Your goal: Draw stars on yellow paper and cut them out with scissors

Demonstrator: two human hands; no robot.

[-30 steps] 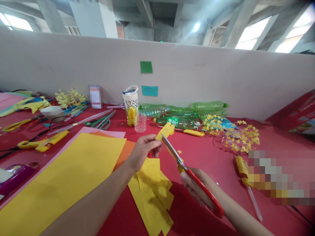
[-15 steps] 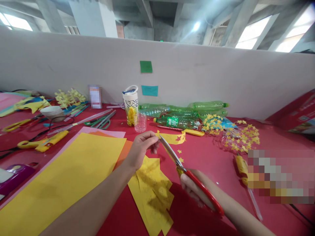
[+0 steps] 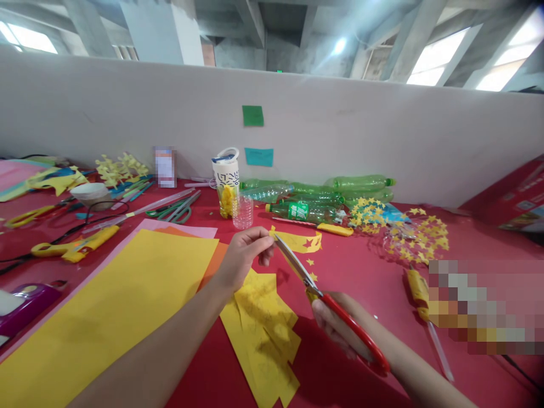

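Between the thumb and fingers of my left hand (image 3: 249, 252) is a small piece of yellow paper (image 3: 272, 233). My right hand (image 3: 335, 326) is wrapped round the red handles of a pair of scissors (image 3: 312, 286); the blade tips touch or nearly touch the paper beside my left fingertips. Behind the blades lies a yellow paper strip (image 3: 297, 242) with star shapes on it. Small yellow stars (image 3: 313, 277) rest on the table to the right of the blades. Cut yellow sheets (image 3: 266, 334) lie below my hands.
A large yellow sheet (image 3: 127, 294) covers the left front. Green bottles (image 3: 314, 212), a clear cup (image 3: 242, 212) and a white patterned cup (image 3: 226, 175) stand or lie at the back. Yellow star clusters (image 3: 425, 232) and a glue gun (image 3: 419, 289) are on the right.
The scissors' handles have shifted slightly down and to the right with my right hand. The blades look a little more closed. My left hand has hardly moved.
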